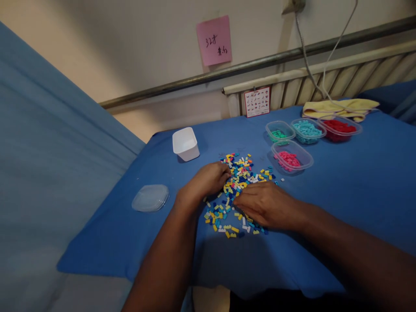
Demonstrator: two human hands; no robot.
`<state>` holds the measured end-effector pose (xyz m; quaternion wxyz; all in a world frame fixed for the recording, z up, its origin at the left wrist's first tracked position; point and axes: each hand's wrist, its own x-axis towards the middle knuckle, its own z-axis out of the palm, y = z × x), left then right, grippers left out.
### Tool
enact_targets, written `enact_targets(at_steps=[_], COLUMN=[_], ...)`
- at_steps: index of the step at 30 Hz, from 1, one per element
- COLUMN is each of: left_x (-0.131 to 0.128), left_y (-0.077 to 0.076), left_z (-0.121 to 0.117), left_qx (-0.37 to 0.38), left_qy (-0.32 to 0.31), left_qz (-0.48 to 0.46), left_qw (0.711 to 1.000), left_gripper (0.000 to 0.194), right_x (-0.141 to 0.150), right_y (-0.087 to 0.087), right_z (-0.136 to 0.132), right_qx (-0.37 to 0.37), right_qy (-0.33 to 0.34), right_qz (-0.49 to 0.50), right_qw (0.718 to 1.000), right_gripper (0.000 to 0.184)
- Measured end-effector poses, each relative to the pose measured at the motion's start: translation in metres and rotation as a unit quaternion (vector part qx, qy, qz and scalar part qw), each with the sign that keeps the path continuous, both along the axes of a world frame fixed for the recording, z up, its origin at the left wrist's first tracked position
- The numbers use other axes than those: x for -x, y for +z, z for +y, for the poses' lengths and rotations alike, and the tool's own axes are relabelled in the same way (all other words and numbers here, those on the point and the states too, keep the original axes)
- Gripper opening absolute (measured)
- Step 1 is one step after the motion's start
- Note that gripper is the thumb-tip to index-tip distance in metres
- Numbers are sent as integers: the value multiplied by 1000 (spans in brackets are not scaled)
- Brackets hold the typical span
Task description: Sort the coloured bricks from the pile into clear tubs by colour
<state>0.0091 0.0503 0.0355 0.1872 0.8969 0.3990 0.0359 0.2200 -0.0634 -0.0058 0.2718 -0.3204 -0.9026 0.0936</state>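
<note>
A loose pile of small toy bricks [238, 177], mostly yellow, blue and white with a few pink and orange ones, lies spread over the blue cloth. At the pile's left side is my left hand [212, 178], its fingers curled in and pressed together among the bricks. My right hand [264, 203] rests low over the right side, back upward, with the fingers bunched and pointing left. Whatever sits between the fingertips of either hand is hidden. A short gap with bricks in it separates the two hands.
Clear tubs of sorted bricks stand back right: green [280, 132], light blue [308, 131], red [339, 128] and pink [292, 156]. A white tub [185, 144] and stacked clear lids [150, 198] lie left. Behind are a yellow cloth [341, 107] and a picture card [257, 102].
</note>
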Motion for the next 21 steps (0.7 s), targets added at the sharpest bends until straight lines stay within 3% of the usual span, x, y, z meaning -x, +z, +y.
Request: enact_targets(at_steps=[5, 9, 16, 21], left_x=[14, 0, -75, -140], left_y=[1, 4, 27, 28], left_z=[5, 2, 1, 14], left_qx=[111, 169, 149, 93], left_qy=[54, 76, -10, -92], left_qz=[-129, -197, -214, -204], left_qw=[984, 963, 965, 970], left_gripper=[29, 33, 27, 17], right_x=[1, 7, 10, 5], right_y=[1, 1, 3, 6], right_z=[0, 0, 2, 4], right_qx=[-3, -3, -9, -11], right_qy=[8, 21, 29, 16], right_qz=[-2, 9, -14, 3], right_qw=[1000, 1000, 999, 1000], right_gripper=[18, 18, 23, 19])
